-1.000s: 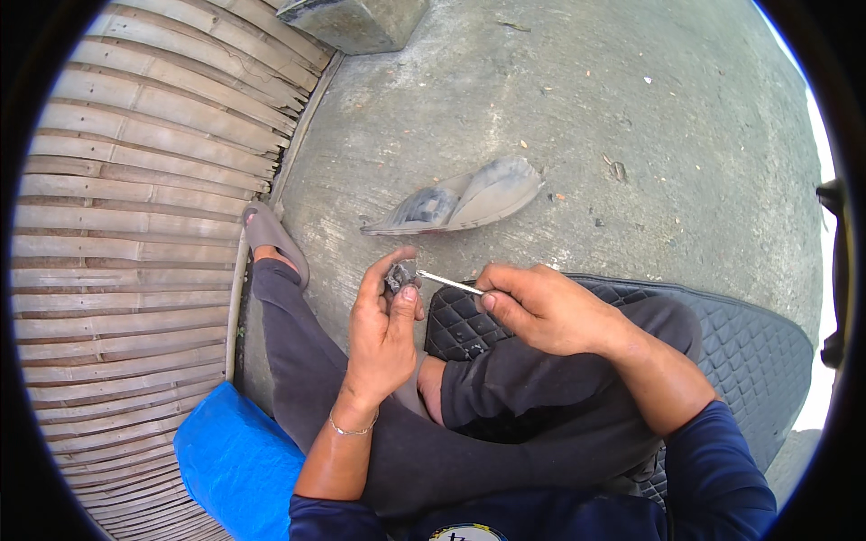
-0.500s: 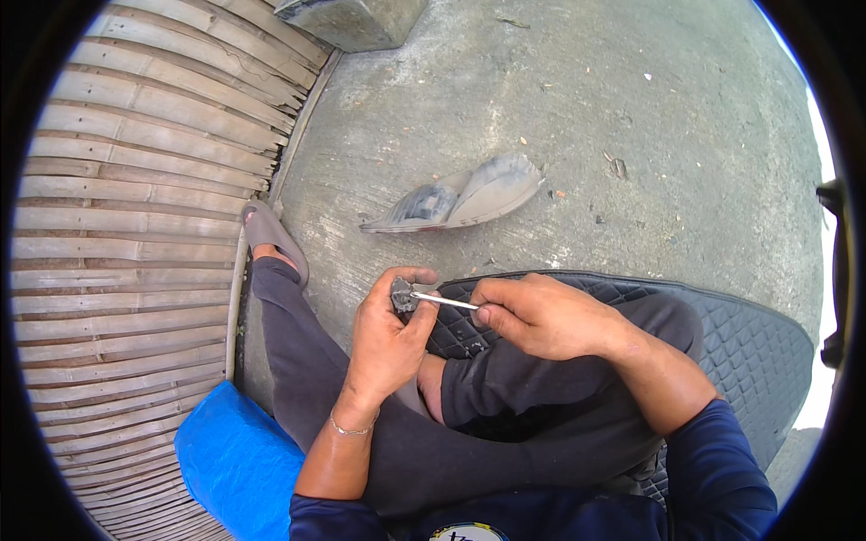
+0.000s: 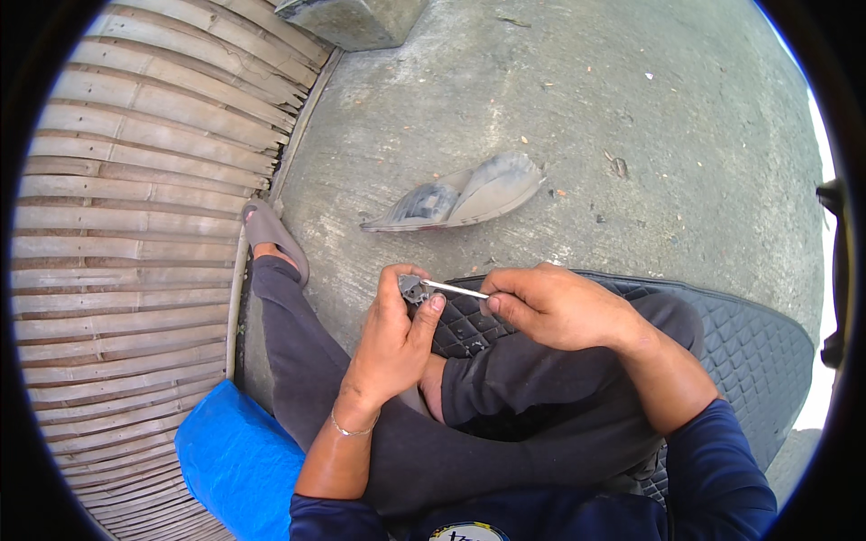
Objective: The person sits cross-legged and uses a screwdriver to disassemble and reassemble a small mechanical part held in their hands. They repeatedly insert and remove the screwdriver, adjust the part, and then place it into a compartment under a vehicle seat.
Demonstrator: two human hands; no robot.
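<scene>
Nearest, the lower edge cuts off the person's dark shirt (image 3: pixel 559 518). The left hand (image 3: pixel 390 338) pinches a small grey part (image 3: pixel 412 288) between thumb and curled fingers, which hide some of it. The right hand (image 3: pixel 568 308), fingers closed, grips a slim metal rod (image 3: pixel 457 288), its held end covered. The rod points left and slightly away, long axis nearly crosswise, its tip at the part, perhaps touching. Beyond lies a dusty curved panel (image 3: pixel 492 194); farther, a concrete block (image 3: pixel 361 22) is cut off above.
</scene>
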